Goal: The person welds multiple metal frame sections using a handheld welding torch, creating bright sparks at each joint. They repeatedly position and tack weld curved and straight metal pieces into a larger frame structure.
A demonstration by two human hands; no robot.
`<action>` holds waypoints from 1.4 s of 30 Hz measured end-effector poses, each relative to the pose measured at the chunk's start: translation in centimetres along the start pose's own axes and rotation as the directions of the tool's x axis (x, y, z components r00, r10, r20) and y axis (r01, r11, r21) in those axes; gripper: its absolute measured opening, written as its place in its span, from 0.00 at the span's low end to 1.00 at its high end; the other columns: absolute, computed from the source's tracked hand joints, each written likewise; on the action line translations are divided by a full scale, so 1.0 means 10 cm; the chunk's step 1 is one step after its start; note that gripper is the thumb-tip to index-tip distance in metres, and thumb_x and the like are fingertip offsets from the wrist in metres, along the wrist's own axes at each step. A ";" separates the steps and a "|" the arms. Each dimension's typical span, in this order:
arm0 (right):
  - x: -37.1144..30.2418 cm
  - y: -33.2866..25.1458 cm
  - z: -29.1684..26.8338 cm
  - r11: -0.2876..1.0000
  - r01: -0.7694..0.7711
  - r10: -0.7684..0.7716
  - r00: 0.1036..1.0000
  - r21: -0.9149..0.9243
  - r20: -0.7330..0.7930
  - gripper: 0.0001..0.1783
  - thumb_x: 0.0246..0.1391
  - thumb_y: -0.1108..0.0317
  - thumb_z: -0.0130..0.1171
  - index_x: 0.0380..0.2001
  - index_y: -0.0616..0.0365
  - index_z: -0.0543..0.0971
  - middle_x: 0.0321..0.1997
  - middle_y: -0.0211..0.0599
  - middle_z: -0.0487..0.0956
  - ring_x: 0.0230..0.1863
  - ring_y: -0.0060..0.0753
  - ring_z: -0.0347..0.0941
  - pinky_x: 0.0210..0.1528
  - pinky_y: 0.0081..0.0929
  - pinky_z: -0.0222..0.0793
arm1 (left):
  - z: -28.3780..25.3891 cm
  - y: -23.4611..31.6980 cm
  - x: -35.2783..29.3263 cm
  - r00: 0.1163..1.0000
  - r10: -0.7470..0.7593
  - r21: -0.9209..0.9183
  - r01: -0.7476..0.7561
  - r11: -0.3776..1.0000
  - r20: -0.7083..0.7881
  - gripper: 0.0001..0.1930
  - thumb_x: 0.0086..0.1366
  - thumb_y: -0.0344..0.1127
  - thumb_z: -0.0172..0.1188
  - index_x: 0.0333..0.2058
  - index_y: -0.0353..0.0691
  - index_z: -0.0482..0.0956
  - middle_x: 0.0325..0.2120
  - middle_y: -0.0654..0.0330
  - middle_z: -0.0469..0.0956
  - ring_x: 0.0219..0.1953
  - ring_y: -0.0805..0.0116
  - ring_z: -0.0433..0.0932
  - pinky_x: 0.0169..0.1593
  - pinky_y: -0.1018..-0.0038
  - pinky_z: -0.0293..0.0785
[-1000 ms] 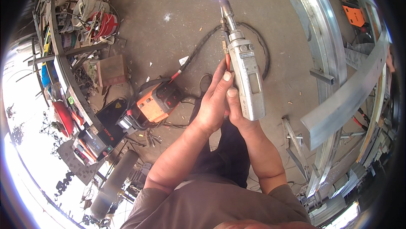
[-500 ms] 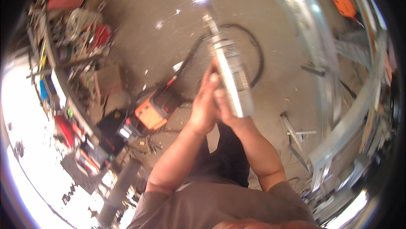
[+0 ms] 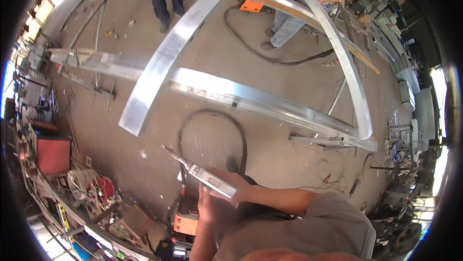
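A silver, box-bodied welding gun (image 3: 212, 181) with a long pointed nozzle is held low in front of me, its tip aimed up and to the left. My right hand (image 3: 232, 184) is wrapped around the body from the right, with some fingers hidden behind it. My left hand (image 3: 208, 205) grips it from below, its fingers against the underside. Beyond the tip stand bright metal beams: one long beam (image 3: 270, 106) crosses from left to right, and a flat bar (image 3: 166, 61) slants above it. The tip touches none of them.
A black cable (image 3: 245, 140) loops on the floor by the gun. An orange machine (image 3: 185, 225) sits near my left arm. Tools and scrap crowd the left bench (image 3: 103, 237). Two people stand beyond the frame, one in grey trousers (image 3: 287, 24). A second orange unit (image 3: 251, 5) lies there.
My view has swung toward the metal frame and the other people. The gun has tilted from nearly upright to leaning left. A bright spark seen ahead of its tip is gone.
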State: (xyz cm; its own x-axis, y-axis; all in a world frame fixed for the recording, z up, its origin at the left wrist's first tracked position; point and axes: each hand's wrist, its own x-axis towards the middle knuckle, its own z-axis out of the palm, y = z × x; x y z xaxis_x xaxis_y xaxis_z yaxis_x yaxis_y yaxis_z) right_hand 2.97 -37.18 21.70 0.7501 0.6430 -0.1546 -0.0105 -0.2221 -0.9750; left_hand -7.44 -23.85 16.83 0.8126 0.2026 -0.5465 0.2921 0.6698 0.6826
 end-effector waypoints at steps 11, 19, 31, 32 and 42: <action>-0.56 -0.49 -0.99 0.974 0.056 -0.102 0.973 -0.218 -0.206 0.38 0.64 0.56 0.63 0.73 0.47 0.61 0.54 0.47 0.82 0.54 0.53 0.81 0.52 0.41 0.76 | 0.52 0.44 -0.32 0.977 -0.206 0.452 0.204 0.868 -0.045 0.12 0.70 0.37 0.65 0.41 0.32 0.86 0.36 0.59 0.85 0.39 0.72 0.78 0.48 0.74 0.73; -0.73 -0.42 -1.26 0.975 -0.022 -0.056 0.939 -0.220 -0.339 0.42 0.63 0.53 0.64 0.76 0.44 0.59 0.64 0.47 0.78 0.59 0.49 0.79 0.61 0.41 0.74 | 0.77 0.40 0.00 0.974 -0.097 0.640 -0.056 0.767 0.202 0.10 0.70 0.32 0.62 0.42 0.30 0.85 0.34 0.64 0.83 0.37 0.74 0.77 0.43 0.75 0.74; -1.31 -0.30 -1.31 0.978 0.064 -0.170 0.791 -0.197 -0.588 0.46 0.61 0.57 0.67 0.78 0.41 0.56 0.61 0.46 0.79 0.60 0.52 0.77 0.61 0.42 0.73 | 1.22 0.37 -0.07 0.847 -0.291 0.833 -0.271 0.483 0.445 0.12 0.71 0.35 0.60 0.44 0.31 0.85 0.40 0.54 0.86 0.45 0.66 0.82 0.53 0.70 0.76; -1.37 -0.31 -1.29 0.980 0.045 -0.152 0.794 -0.193 -0.588 0.45 0.62 0.57 0.66 0.77 0.42 0.57 0.63 0.47 0.78 0.61 0.51 0.76 0.62 0.41 0.72 | 1.23 0.39 -0.10 0.839 -0.296 0.833 -0.285 0.475 0.456 0.12 0.70 0.34 0.60 0.45 0.31 0.85 0.41 0.54 0.86 0.45 0.66 0.82 0.53 0.70 0.76; -1.91 -0.29 -0.95 0.985 0.077 -0.171 0.596 -0.157 -0.784 0.37 0.61 0.60 0.69 0.69 0.59 0.68 0.61 0.47 0.80 0.61 0.43 0.78 0.63 0.35 0.73 | 1.14 0.36 -0.38 0.787 -0.418 0.868 -0.281 0.411 0.453 0.15 0.67 0.31 0.59 0.48 0.31 0.83 0.43 0.54 0.85 0.49 0.63 0.80 0.58 0.69 0.73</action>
State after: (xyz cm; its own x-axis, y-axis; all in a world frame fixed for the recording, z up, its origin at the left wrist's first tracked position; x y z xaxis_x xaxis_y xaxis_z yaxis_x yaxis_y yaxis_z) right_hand -5.01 -55.77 28.99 0.9677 -0.1532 0.2002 0.1508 -0.2845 -0.9467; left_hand -3.71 -30.31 26.88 0.7459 -0.4441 -0.4964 0.3296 -0.4015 0.8545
